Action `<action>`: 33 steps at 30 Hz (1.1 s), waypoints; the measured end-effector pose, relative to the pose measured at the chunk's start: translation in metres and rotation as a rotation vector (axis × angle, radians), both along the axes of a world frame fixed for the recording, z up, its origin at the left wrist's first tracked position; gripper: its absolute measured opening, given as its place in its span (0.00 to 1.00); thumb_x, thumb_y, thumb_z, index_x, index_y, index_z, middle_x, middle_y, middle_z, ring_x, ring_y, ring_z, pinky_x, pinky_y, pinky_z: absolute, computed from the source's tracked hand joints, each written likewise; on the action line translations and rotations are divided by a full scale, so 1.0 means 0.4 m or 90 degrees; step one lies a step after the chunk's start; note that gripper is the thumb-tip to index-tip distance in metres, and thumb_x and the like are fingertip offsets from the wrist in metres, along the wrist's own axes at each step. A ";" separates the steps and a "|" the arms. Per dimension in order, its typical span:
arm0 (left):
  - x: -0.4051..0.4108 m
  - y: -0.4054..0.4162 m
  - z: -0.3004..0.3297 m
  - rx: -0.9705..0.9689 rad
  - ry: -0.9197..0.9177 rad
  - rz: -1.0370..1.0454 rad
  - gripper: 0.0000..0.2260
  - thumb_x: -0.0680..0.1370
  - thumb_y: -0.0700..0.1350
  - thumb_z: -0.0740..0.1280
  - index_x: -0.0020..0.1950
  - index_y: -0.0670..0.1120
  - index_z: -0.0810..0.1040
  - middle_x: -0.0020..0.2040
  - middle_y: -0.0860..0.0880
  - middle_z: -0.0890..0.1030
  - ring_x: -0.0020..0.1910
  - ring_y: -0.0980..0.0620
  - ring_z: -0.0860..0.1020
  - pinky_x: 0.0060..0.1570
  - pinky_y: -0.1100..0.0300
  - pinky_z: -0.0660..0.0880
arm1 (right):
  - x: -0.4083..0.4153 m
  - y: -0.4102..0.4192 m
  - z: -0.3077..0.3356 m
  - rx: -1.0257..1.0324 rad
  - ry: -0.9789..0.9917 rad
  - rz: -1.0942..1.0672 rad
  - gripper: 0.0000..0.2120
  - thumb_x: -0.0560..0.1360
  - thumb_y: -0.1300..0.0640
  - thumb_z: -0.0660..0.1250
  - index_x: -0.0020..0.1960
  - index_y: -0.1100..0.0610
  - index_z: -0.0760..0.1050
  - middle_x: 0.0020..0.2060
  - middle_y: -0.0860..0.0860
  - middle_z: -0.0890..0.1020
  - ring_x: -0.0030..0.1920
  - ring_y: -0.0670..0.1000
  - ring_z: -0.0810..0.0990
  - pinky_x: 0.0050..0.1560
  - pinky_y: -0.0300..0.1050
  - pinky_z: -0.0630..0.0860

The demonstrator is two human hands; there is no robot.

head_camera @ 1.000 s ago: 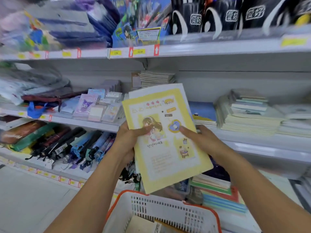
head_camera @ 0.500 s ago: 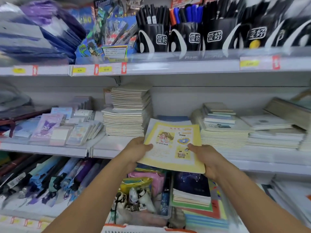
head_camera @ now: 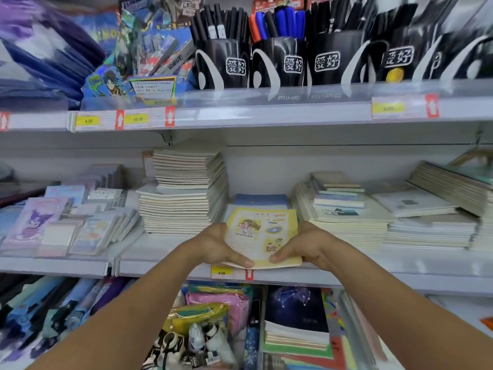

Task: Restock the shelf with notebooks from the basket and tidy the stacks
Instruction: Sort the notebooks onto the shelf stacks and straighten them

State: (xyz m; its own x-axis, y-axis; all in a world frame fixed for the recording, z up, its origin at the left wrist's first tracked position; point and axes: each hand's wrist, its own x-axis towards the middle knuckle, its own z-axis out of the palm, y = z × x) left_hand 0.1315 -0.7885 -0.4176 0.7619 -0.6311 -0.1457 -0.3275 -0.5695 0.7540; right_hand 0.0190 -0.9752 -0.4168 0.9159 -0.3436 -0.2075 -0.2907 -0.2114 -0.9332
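Both hands are holding a yellow notebook (head_camera: 262, 235) flat over the front of the middle shelf (head_camera: 400, 265), in the gap between two stacks. The left hand (head_camera: 217, 247) is gripping its 9 o'clock edge, thumb lying on the cover near the 6 o'clock corner and the other fingers hidden beneath. The right hand (head_camera: 306, 248) is gripping the 3 o'clock edge the same way, thumb pressing on the cover, fingers curling under. The two thumb tips are nearly meeting at the near edge. The notebook's near edge is sticking out slightly past the shelf lip, just above a yellow price tag (head_camera: 222, 272). Whether it is resting fully on what lies under it cannot be told.

Behind the notebook, at 12 o'clock, a blue notebook (head_camera: 260, 200) is lying flat, partly covered by it. At 10 o'clock a tall stack (head_camera: 184, 193) of cream notebooks is standing just beside the left hand. At 2 o'clock a lower stack (head_camera: 344, 212) is sitting with a few smaller books on top, and more stacks (head_camera: 432, 225) are lying further toward 3 o'clock. At 9 o'clock, packets of cartoon notepads (head_camera: 53, 225) are leaning in rows.

On the upper shelf (head_camera: 266, 113), black pen cups (head_camera: 282, 62) are holding black and blue pens. Below the middle shelf, at 6 o'clock, a dark starry notebook (head_camera: 296, 308) is topping a pile beside pink and yellow pouches (head_camera: 213, 308).
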 end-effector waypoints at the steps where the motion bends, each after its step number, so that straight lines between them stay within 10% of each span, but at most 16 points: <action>1: 0.012 -0.006 0.001 0.002 -0.001 -0.007 0.29 0.59 0.47 0.85 0.55 0.50 0.77 0.52 0.55 0.82 0.55 0.54 0.80 0.57 0.61 0.77 | 0.012 -0.001 0.007 -0.055 0.024 0.002 0.29 0.54 0.71 0.83 0.53 0.60 0.80 0.49 0.54 0.86 0.50 0.51 0.85 0.52 0.45 0.81; 5: 0.059 -0.024 -0.014 0.079 -0.032 -0.055 0.46 0.47 0.59 0.84 0.61 0.50 0.73 0.56 0.55 0.80 0.58 0.55 0.77 0.60 0.57 0.76 | 0.041 -0.013 0.032 -0.220 0.137 0.040 0.49 0.44 0.52 0.86 0.62 0.58 0.72 0.57 0.48 0.80 0.58 0.50 0.78 0.61 0.45 0.76; 12: 0.127 -0.041 -0.059 -0.051 -0.070 -0.011 0.31 0.55 0.47 0.86 0.53 0.55 0.77 0.51 0.60 0.81 0.53 0.59 0.79 0.48 0.72 0.75 | 0.092 -0.028 0.013 -0.324 0.082 0.007 0.18 0.67 0.56 0.80 0.44 0.58 0.71 0.45 0.57 0.82 0.41 0.53 0.80 0.42 0.47 0.81; 23: 0.196 -0.097 -0.123 -0.149 -0.175 0.096 0.22 0.67 0.42 0.80 0.59 0.43 0.80 0.54 0.48 0.83 0.48 0.53 0.79 0.37 0.77 0.69 | 0.138 -0.071 -0.054 -0.513 0.057 -0.121 0.16 0.77 0.51 0.71 0.39 0.56 0.67 0.48 0.59 0.81 0.46 0.60 0.83 0.39 0.46 0.75; 33: 0.221 -0.121 -0.143 -0.065 -0.251 0.197 0.19 0.68 0.53 0.79 0.52 0.44 0.82 0.50 0.48 0.84 0.47 0.48 0.81 0.40 0.60 0.72 | 0.171 -0.068 -0.069 -0.439 0.059 -0.151 0.13 0.75 0.52 0.73 0.43 0.58 0.72 0.47 0.57 0.81 0.40 0.58 0.84 0.36 0.45 0.78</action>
State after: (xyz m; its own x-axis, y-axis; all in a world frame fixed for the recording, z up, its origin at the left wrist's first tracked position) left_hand 0.2198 -0.8369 -0.4747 0.8997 -0.3638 0.2411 -0.4264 -0.6149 0.6633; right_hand 0.0876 -1.0026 -0.4442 0.7897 -0.6111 0.0544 -0.4732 -0.6631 -0.5800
